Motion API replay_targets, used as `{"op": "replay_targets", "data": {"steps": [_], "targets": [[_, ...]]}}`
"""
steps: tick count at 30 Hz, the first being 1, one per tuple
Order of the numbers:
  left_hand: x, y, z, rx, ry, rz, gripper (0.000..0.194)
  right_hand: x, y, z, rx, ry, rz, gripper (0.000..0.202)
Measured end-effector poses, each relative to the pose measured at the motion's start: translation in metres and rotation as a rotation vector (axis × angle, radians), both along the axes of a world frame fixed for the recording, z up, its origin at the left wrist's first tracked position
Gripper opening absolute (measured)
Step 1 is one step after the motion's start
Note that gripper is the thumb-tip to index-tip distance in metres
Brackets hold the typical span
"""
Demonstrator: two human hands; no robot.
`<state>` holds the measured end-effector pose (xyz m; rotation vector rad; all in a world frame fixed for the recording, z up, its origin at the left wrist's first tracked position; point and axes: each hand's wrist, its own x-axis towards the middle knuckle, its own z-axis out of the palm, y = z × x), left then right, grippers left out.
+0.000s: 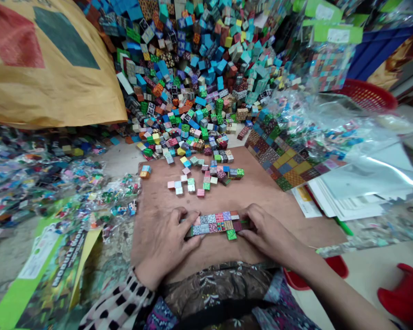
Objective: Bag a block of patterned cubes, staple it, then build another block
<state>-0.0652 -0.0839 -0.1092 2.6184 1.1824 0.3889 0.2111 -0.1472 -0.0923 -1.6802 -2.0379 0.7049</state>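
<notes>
On the brown board (292,220), a short double row of small patterned cubes (212,224) lies between my two hands. My left hand (168,240) is closed on the row's left end, thumb near and fingers at the far side. The right end is pinched between the thumb and fingers of my right hand (270,231), which partly hide the cubes there. One green cube (231,235) juts from the row's near side, beside my right thumb. Beyond my hands, loose cubes (206,181) in pink, white, green and dark red are scattered on the board.
A big heap of mixed cubes (199,91) rises behind the board. Bagged figures (99,183) and a yellow sack (55,91) are at left. To the right lie a joined cube panel (285,160), plastic bags (375,160) and a red basket (368,94).
</notes>
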Motion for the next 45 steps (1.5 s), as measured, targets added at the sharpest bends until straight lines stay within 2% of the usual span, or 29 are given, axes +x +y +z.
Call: {"op": "replay_targets", "data": {"steps": [6,12,14,18,23,27,34,39,42,45], "targets": [[0.0,0.0,-0.001,-0.018,-0.009,0.005,0.043,-0.004,0.0,-0.001,0.034,-0.031,-0.011,0.028],[0.0,0.0,-0.001,-0.001,0.021,-0.005,0.046,-0.007,-0.01,0.014,0.013,-0.074,0.045,0.053],[-0.001,0.0,0.0,-0.011,0.022,-0.011,0.046,-0.01,-0.015,0.016,0.073,-0.06,0.038,0.048],[-0.001,0.0,0.001,-0.035,0.003,0.003,0.047,-0.021,-0.023,0.008,0.251,-0.116,0.048,0.014],[-0.002,-0.001,-0.001,-0.015,0.023,0.009,0.048,-0.037,-0.025,-0.01,0.427,-0.313,-0.01,0.019],[0.0,-0.001,-0.001,0.001,0.023,0.005,0.048,-0.042,-0.023,-0.013,0.43,-0.336,-0.033,0.012],[0.001,0.0,0.002,0.002,0.033,0.001,0.047,-0.041,-0.026,-0.015,0.437,-0.263,0.049,0.008],[0.0,0.0,0.002,-0.001,0.037,-0.004,0.047,-0.031,-0.029,-0.002,0.435,-0.054,0.107,0.014],[0.0,0.0,0.003,-0.02,0.035,-0.012,0.048,-0.015,-0.025,0.004,0.409,0.077,-0.052,0.019],[0.0,0.0,0.003,-0.03,0.034,-0.009,0.048,0.003,-0.011,0.001,0.35,0.044,-0.215,0.014]]}}
